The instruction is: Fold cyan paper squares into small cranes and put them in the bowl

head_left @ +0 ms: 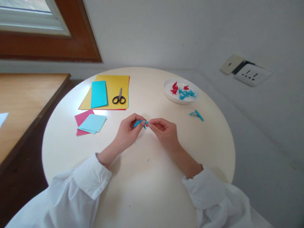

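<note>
Over the middle of a round cream table (142, 190), my left hand (128, 131) and my right hand (163, 131) meet at the fingertips. Both pinch a small folded piece of blue paper (140, 123), the left on its left end, the right on its right tip. Each hand's fingers are curled closed on the paper. White sleeves cover both forearms.
A white plate (171, 95) with several small red and blue folded pieces stands at the back right. Another blue folded piece (197, 115) lies beside it. Black scissors (119, 98) and a blue sheet (98, 94) rest on yellow paper (114, 84). Pink and light blue sheets (91, 123) lie left.
</note>
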The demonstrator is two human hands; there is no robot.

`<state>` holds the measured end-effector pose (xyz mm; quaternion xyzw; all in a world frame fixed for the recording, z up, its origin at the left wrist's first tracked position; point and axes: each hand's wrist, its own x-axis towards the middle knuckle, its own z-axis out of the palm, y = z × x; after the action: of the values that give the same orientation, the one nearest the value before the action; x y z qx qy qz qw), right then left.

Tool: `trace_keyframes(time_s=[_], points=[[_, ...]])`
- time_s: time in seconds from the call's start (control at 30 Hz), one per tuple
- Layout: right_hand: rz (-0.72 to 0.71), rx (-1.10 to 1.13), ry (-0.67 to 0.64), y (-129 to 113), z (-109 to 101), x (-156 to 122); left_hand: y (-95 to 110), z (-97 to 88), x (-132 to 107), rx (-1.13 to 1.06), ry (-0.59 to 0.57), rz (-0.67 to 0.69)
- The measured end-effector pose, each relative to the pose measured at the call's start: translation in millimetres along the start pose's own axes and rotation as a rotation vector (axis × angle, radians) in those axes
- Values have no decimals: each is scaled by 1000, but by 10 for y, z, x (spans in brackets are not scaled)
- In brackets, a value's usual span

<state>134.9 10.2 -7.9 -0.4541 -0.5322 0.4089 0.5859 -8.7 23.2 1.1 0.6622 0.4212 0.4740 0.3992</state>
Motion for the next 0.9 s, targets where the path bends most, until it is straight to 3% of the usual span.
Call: trace_keyframes(time_s=[0.4,0.9], points=[[87,40,-6,-52,17,-27,29,36,-28,-180,56,-56],[104,49,14,-28,34,-30,35,55,-32,-171,82,-67]])
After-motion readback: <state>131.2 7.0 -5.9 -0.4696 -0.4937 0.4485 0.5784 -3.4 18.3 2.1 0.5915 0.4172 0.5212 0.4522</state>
